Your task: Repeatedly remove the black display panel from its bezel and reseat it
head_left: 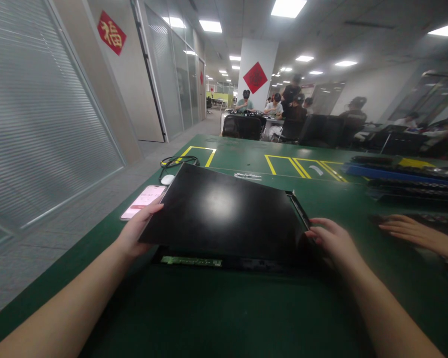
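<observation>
A black flat display panel [224, 214] was held at the centre of the frame, above a green tabletop [224, 313]; its glossy face was turned up, a bright ceiling reflection was seen near its middle, and its surface was tilted. The panel's left edge was grasped by the left hand [134, 233], the thumb being laid over the edge; the remaining fingers were largely hidden. At right of centre, thumb and fingers of the right hand [331, 241] were closed on the narrow side of a black frame [299, 211], along the panel's right edge; whether the panel itself was also pinched could not be told. Below the panel's near edge, a green circuit board strip [191, 261] was exposed.

At left of centre a lit smartphone [143, 201] was laid beside the left hand; a white rounded object [167, 180] and a coiled black cable [194, 158] were noted just beyond. Yellow tape markings [300, 168] were seen on the far tabletop; at the right edge, a co-worker's hand [406, 229] was outstretched with extended fingers, near a blurred blue-edged stack [399, 174]; whether anything was touched by it could not be told.
</observation>
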Demonstrator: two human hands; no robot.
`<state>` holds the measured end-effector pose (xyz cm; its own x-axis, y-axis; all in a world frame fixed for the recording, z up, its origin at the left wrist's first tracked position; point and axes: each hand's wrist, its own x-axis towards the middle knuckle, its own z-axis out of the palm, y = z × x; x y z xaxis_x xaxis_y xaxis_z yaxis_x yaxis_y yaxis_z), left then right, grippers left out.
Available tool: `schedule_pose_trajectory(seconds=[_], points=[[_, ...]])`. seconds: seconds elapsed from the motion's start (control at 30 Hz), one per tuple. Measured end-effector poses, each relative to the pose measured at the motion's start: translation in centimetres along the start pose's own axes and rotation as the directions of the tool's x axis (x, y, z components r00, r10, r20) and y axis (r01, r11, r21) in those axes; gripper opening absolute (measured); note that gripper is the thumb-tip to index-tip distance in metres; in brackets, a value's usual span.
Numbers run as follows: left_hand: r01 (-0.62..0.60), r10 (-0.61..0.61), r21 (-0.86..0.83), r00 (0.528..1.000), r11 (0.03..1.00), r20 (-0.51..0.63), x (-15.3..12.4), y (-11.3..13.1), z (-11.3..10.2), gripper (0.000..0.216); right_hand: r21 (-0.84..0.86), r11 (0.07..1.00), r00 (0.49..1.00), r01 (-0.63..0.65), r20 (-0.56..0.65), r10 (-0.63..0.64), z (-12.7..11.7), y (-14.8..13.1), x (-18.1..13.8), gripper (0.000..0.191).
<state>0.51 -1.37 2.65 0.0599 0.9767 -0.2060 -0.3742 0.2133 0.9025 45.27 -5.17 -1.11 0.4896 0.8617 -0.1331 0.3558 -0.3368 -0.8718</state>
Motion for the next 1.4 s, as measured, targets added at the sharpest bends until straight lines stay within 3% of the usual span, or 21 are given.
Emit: schedule_pose_trajectory(seconds=[0.17, 0.53, 1.03, 1.4], points=[[-0.071, 0.070, 0.029, 0.996, 0.997, 0.050, 0.0, 0.0, 0.2, 0.054, 0.007, 1.000, 1.000, -0.011, -0.029, 0.011, -0.1, -0.1, -0.1, 0.048], [-0.081, 0.081, -0.003, 0.997, 0.997, -0.004, 0.3, -0.5, 0.0, 0.035, 0.001, 1.000, 0.999, 0.001, -0.044, -0.001, -0.1, 0.0, -0.2, 0.047], [-0.071, 0.068, 0.129, 0.997, 0.989, 0.028, 0.9, -1.0, -0.2, 0.041, -0.067, 0.998, 0.995, -0.008, -0.100, 0.001, -0.4, -0.6, -0.5, 0.045], [-0.014, 0.015, 0.143, 1.000, 0.990, -0.004, 0.4, -0.9, 0.7, 0.045, -0.246, 0.969, 0.985, 0.014, -0.162, -0.055, -1.0, 0.0, 0.1, 0.041]])
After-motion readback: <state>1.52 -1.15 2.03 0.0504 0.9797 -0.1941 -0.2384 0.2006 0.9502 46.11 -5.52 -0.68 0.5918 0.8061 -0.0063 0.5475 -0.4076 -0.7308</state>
